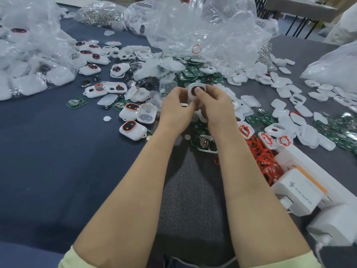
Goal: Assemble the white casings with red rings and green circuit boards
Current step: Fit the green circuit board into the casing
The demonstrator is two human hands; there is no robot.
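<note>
Both hands hold one white casing (195,88) with a red ring in its window, lifted above the table centre. My left hand (176,107) grips its left side. My right hand (214,105) grips the right side, its thumb pressing into the red-ringed window. Loose red rings (264,161) lie heaped at my right. Green circuit boards (195,74) are piled just beyond the hands, and one green board (76,102) lies alone at the left. Finished casings with red rings (129,128) sit left of my left hand.
Clear plastic bags (208,29) of parts rise behind the hands and at the far left (29,60). Empty white casing halves (301,109) are scattered to the right. A white charger and power strip (297,192) sit at the near right edge.
</note>
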